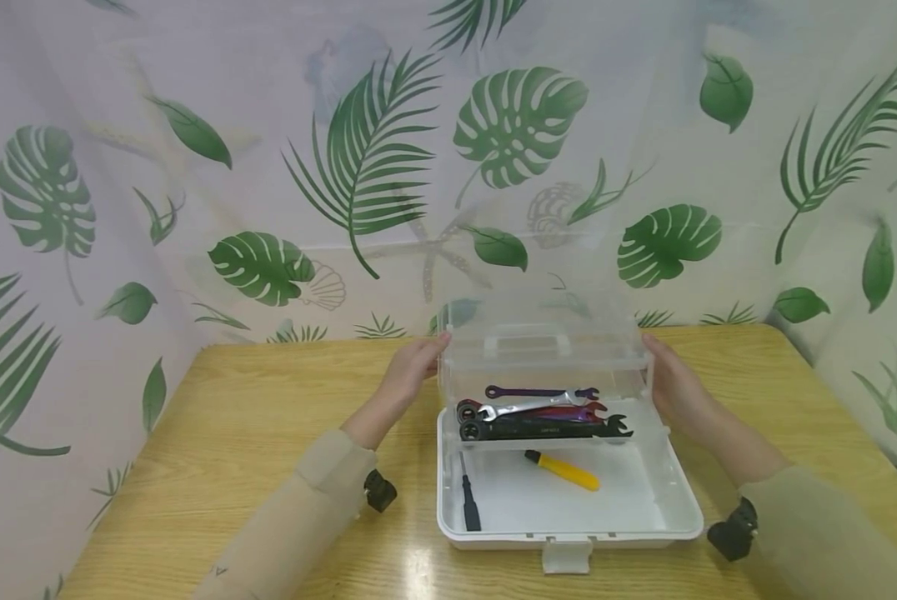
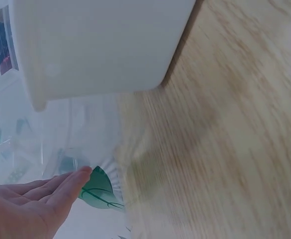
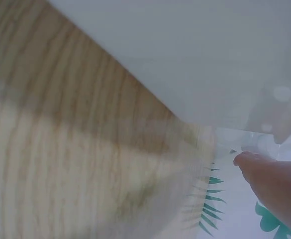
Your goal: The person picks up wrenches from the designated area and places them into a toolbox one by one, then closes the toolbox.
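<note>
A white toolbox (image 1: 576, 540) stands on the table with its clear lid (image 1: 527, 354) raised at the back. My left hand (image 1: 411, 367) is at the lid's left side; in the left wrist view its fingers (image 2: 68, 186) look extended beside the clear plastic. At the lid's opposite side is my right hand (image 1: 681, 387), its farther fingers hidden behind the plastic. Several wrenches lie across the back of the box, among them a black wrench (image 1: 546, 429), a silver wrench (image 1: 531, 406) and a purple wrench (image 1: 542, 392). In front lie a black-handled screwdriver (image 1: 470, 504) and a yellow-handled tool (image 1: 568, 472).
A white latch (image 1: 567, 557) hangs from the box's front edge. The wooden table (image 1: 268, 400) extends to both sides. Behind it hangs a leaf-patterned cloth (image 1: 388, 275), close to the raised lid.
</note>
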The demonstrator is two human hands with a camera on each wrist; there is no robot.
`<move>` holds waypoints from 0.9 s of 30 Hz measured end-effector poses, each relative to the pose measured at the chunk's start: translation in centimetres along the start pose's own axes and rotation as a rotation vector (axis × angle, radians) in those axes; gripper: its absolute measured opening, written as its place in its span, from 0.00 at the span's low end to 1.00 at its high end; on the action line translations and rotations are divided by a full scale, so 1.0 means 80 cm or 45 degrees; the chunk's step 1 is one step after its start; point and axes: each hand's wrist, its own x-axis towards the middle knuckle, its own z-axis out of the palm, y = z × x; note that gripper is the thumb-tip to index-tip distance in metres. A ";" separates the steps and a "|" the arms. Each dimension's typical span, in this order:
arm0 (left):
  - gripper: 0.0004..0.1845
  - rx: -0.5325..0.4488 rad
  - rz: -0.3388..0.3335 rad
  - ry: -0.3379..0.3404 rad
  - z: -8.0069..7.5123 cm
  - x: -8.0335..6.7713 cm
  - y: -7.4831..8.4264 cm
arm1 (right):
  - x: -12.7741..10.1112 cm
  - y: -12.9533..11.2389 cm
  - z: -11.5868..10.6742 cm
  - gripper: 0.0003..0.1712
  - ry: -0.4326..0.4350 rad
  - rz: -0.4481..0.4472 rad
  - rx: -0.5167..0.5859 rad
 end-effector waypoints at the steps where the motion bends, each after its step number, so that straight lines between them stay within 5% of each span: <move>1: 0.35 -0.004 0.002 0.004 0.000 0.000 0.001 | -0.001 -0.002 0.000 0.44 -0.005 -0.002 -0.021; 11: 0.31 -0.053 0.054 0.091 -0.005 -0.007 0.015 | -0.003 -0.010 -0.004 0.41 0.005 -0.025 -0.043; 18: 0.31 -0.060 0.086 0.116 -0.009 -0.013 0.021 | -0.011 -0.020 -0.004 0.15 0.025 -0.050 -0.117; 21: 0.31 -0.075 0.104 0.106 -0.011 -0.017 0.025 | -0.018 -0.025 -0.004 0.17 0.030 -0.075 -0.194; 27: 0.32 -0.090 0.138 0.072 -0.015 -0.032 0.032 | -0.029 -0.035 -0.004 0.39 0.038 -0.092 -0.360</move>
